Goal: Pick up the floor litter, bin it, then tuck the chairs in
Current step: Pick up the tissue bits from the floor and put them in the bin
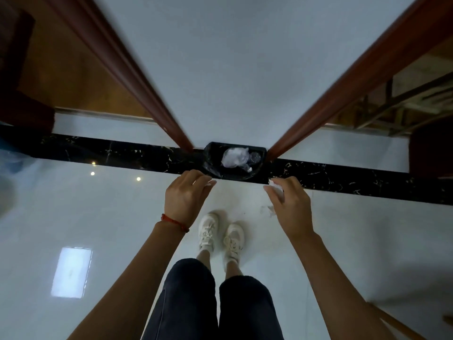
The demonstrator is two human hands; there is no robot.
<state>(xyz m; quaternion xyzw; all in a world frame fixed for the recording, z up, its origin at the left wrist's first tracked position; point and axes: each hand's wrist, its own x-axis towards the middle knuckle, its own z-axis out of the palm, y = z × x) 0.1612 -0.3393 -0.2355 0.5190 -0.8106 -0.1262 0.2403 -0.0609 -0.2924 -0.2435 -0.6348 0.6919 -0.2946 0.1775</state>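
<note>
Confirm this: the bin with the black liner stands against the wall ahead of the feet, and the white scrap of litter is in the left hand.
Wrong hand. The head view shows the white scrap held in the right hand; the left hand holds nothing. The bin does stand against the wall.

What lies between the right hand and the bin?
In the head view, only bare floor: the right hand, holding white litter, hovers just short of the bin.

Dim, cool indoor light. Glossy floor (73, 217) mirrors a bright rectangular window patch and three ceiling spots. Wide-angle stretch and blur along wooden door frames (127, 69).
</note>
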